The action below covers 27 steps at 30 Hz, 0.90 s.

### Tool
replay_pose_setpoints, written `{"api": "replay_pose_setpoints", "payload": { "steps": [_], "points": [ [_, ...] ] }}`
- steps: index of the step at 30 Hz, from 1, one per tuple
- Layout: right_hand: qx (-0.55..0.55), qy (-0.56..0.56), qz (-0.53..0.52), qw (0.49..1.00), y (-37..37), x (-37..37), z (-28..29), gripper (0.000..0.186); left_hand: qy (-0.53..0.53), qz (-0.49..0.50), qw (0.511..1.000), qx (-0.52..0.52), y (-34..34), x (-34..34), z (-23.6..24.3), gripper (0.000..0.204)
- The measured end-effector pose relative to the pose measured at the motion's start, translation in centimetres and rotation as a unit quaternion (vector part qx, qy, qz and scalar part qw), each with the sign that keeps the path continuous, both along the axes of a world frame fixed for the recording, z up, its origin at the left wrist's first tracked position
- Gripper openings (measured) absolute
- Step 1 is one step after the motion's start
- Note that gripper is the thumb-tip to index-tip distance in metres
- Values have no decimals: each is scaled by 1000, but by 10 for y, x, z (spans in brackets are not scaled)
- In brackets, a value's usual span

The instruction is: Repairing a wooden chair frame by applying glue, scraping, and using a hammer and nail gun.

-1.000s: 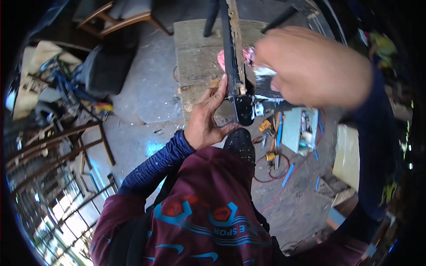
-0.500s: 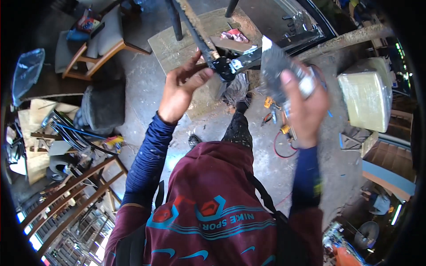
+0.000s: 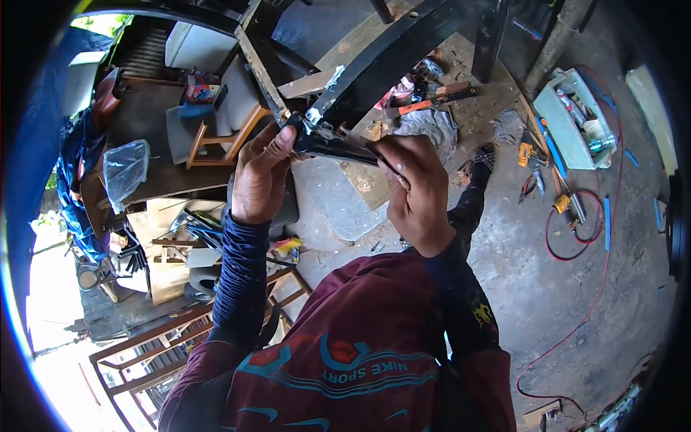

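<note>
A black-painted wooden furniture frame (image 3: pixel 392 63), with white putty smears (image 3: pixel 314 114) near its joint, stands before me. My left hand (image 3: pixel 258 176) is closed round the frame's near corner, thumb pressed on the black end. Just right of that joint, my right hand (image 3: pixel 417 191) is closed, its fingers bent against the near rail. It pinches a thin flat putty scraper (image 3: pixel 348 135), seen nearly edge-on and largely hidden by the fingers.
Beneath the frame lies a wooden board (image 3: pixel 363 180) with rags (image 3: pixel 432 129) and tools. A tool box (image 3: pixel 576 119), yellow-handled tool (image 3: pixel 527 153) and red hose (image 3: pixel 594 317) are on the floor at right. Chairs (image 3: pixel 234 122) and a slatted wooden frame (image 3: pixel 162 345) stand left.
My view has swung to the right. The right hand has brought the grey scraper from the air down to the frame's joint. My left hand has closed on the corner.
</note>
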State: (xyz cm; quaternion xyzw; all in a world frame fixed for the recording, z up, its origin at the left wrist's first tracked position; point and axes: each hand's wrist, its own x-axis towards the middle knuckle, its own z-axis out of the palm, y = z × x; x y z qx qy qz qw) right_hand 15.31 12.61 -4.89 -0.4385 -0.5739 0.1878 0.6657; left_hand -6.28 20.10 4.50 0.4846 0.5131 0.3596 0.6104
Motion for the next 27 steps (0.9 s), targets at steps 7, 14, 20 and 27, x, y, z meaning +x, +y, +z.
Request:
{"api": "replay_pose_setpoints", "payload": {
  "steps": [7,14,20,27],
  "points": [
    [-55,-110,6,992,-1,-17,4,42,-6,2,1000,12,-2,-1,-3,42],
    [-77,-87,7,993,-2,-15,4,45,-30,-7,999,28,-2,-1,-8,45],
    [-78,-62,5,995,-3,-18,1,40,-25,-11,999,29,-1,2,-7,47],
    [-18,-8,17,1000,3,-7,-11,12,-28,-12,999,32,-2,-2,-10,45]
  ]
}}
